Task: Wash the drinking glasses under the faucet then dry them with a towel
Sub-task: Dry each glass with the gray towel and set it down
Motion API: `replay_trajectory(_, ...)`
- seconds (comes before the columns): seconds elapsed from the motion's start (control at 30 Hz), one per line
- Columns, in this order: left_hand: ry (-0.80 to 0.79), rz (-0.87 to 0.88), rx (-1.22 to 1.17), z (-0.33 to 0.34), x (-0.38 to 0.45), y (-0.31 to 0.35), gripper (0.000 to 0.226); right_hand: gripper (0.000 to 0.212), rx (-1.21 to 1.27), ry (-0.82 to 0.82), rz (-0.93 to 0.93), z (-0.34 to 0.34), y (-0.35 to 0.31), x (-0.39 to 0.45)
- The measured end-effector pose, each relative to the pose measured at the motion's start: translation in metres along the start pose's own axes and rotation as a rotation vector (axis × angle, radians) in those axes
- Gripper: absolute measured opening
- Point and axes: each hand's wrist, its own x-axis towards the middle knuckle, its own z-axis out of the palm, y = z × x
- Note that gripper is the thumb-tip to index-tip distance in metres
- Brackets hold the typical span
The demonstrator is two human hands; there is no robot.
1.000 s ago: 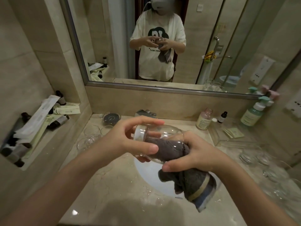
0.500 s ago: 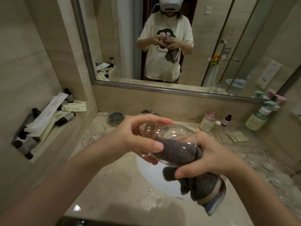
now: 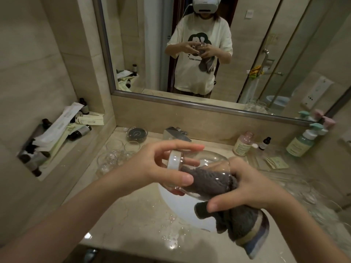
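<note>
A clear drinking glass (image 3: 206, 164) lies on its side in the air above the sink (image 3: 182, 207). My left hand (image 3: 161, 168) grips its thick base end between thumb and fingers. A grey towel (image 3: 212, 182) with a striped hem is stuffed into the glass's mouth, and its loose end hangs down on the right. My right hand (image 3: 245, 188) holds the towel at the rim of the glass. Behind the hands stands the chrome faucet (image 3: 176, 134). No water is running.
Several clear glasses stand on the counter at the left (image 3: 114, 156) and more at the right (image 3: 307, 194). Bottles (image 3: 243, 143) and a pump dispenser (image 3: 302, 143) line the back right. A wall niche (image 3: 57, 137) holds small toiletries. Water drops lie on the marble counter (image 3: 133, 215).
The glass has turned a little in my hands, with the towel worked deeper inside. The view has shifted slightly; both hands stay above the sink.
</note>
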Motion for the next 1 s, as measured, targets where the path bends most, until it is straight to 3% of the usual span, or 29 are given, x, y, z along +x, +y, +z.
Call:
replay_trajectory(0.17,0.055,0.239,0.825,-0.003,-0.016,0.001,0.085,0.014,0.081,0.028,0.013,0.006,0.012,0.006)
replay_trajectory(0.23,0.083,0.321,0.929,-0.004,-0.018,-0.001,0.089,0.013,0.113,0.036,0.005,0.011,0.014,0.011)
replay_trajectory(0.37,0.116,0.363,0.889,-0.015,-0.027,-0.005,0.086,0.026,0.06,-0.04,0.014,0.016,0.012,0.023)
replay_trajectory(0.53,0.065,-0.004,0.448,-0.03,-0.036,-0.007,0.086,0.017,-0.137,-0.113,0.011,0.023,0.007,0.035)
replay_trajectory(0.73,-0.028,-0.194,0.704,-0.04,-0.038,-0.007,0.093,0.01,-0.141,-0.102,0.099,0.03,0.022,0.052)
replay_trajectory(0.83,-0.025,-0.202,0.807,-0.04,-0.033,-0.011,0.098,0.015,-0.182,-0.109,0.116,0.032,0.029,0.062)
replay_trajectory(1.0,0.023,-0.203,0.667,-0.058,-0.025,-0.031,0.085,0.033,-0.141,-0.077,0.151,0.029,0.04,0.073)
